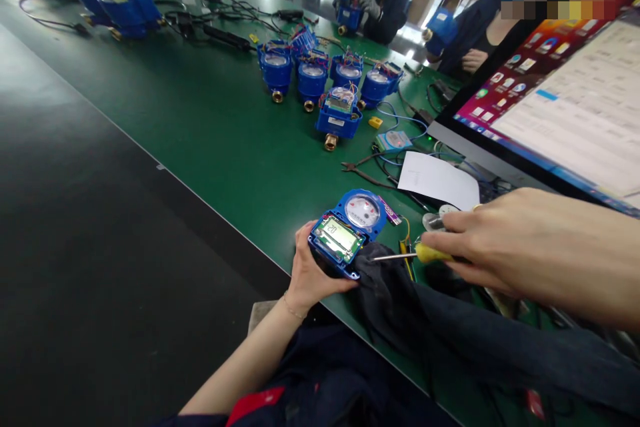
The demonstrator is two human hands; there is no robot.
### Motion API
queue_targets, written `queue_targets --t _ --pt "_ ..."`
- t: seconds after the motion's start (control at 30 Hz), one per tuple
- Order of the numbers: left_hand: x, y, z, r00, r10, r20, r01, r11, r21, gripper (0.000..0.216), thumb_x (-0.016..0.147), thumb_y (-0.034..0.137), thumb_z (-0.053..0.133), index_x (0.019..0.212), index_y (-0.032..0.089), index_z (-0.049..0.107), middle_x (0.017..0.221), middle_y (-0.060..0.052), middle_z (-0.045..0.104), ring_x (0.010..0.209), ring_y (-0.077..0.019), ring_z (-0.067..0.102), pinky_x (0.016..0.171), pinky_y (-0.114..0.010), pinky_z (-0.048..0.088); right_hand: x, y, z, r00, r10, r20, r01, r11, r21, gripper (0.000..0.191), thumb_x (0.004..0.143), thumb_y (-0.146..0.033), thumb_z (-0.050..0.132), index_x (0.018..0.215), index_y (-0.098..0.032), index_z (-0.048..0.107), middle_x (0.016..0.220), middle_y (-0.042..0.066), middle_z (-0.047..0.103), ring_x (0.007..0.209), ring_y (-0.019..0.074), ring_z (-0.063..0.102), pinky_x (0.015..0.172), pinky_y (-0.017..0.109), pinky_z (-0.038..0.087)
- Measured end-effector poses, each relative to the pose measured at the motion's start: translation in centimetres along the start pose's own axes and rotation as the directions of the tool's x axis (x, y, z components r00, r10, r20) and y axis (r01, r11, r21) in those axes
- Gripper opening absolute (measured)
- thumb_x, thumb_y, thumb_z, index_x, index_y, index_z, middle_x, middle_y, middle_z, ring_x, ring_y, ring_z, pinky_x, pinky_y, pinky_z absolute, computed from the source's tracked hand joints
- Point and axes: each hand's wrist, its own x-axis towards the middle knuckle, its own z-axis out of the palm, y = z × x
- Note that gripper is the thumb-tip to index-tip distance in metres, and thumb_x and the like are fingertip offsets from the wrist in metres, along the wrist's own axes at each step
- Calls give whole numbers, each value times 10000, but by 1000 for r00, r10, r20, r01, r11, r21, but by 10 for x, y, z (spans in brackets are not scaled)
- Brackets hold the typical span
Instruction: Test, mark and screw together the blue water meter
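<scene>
My left hand [311, 271] grips a blue water meter [337, 243] at the table's near edge, fingers behind it and thumb along its lower side. Its round dial faces up, and its uncovered circuit board has a lit display. My right hand [480, 240] is closed around the yellow handle of a screwdriver [400, 256], whose shaft points left. The screwdriver's tip is beside the meter, over a long dark fabric shape [450, 317] like a sleeve; I cannot tell whether an arm is inside. A purple-labelled battery [390, 211] is right beside the dial.
Several blue meters [313, 83] stand further back on the green table [220, 140], and more [125, 10] at far left. Pliers [367, 172], white paper [439, 181] and cables are in front of a monitor [565, 107]. Across the table, a gloved person [387, 3] holds a meter.
</scene>
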Motion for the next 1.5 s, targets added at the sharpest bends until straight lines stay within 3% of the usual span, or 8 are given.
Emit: queue_targets --t 0.1,0.43,0.73,0.97,1.1,1.23,1.4,1.5 --pt "1 0 0 1000 19 -4 -18 1000 5 1180 421 490 837 1334 233 134 1280 -159 349 1187 -338 419 993 -532 368 5 1 -4 988 -71 140 71 997 6 80 747 -169 574 775 -213 635 626 8 599 485 112 501 466 252 186" --pt "-1 -5 1 999 49 5 -49 999 -8 1170 400 389 847 1328 239 150 1296 -147 345 1209 -337 397 1006 -534 350 22 -14 7 982 -50 179 45 998 35 121 777 -261 556 808 -227 668 666 34 645 550 165 578 471 255 205" --pt "-4 -2 2 995 -100 -11 99 994 -48 1175 390 343 860 1331 234 165 1275 -142 376 1177 -324 446 987 -494 390 -9 -56 39 979 195 59 -202 971 128 169 834 -295 483 904 -210 611 665 18 640 484 153 572 446 249 140" --pt "14 -2 -18 992 109 58 -116 984 132 1070 392 512 847 1259 218 293 1185 -118 434 1110 -303 475 946 -488 424 -29 -59 58 967 247 -66 -239 965 112 184 835 -293 467 954 -229 592 626 -4 580 434 136 527 439 270 86" --pt "51 -4 -45 915 331 228 -380 897 223 1000 386 574 820 1213 232 373 1199 -118 430 1177 -326 408 995 -541 367 -43 -48 43 974 178 -141 -163 981 107 135 753 -220 515 864 -222 591 593 2 563 398 132 480 427 276 99" --pt "93 7 -55 730 490 476 -581 812 55 1072 420 574 811 1312 282 295 1360 -124 337 1299 -360 275 1053 -596 268 -49 -47 36 951 153 -267 -123 984 126 216 687 -183 520 887 -226 589 577 3 547 368 133 431 431 275 123" --pt "120 12 -45 488 437 755 -387 884 -262 864 511 579 771 1241 287 414 1336 -103 427 1321 -331 269 1079 -580 244 -34 -56 35 952 182 -246 -143 976 165 145 609 -96 568 715 -190 599 479 -2 517 315 118 380 406 267 91" --pt "117 -2 -36 539 431 724 -255 902 -347 821 553 641 708 1229 289 402 1294 -110 470 1318 -325 282 1068 -594 248 -29 -60 36 943 203 -264 -149 966 213 147 577 -64 568 657 -185 590 456 -6 512 300 103 339 392 263 84"
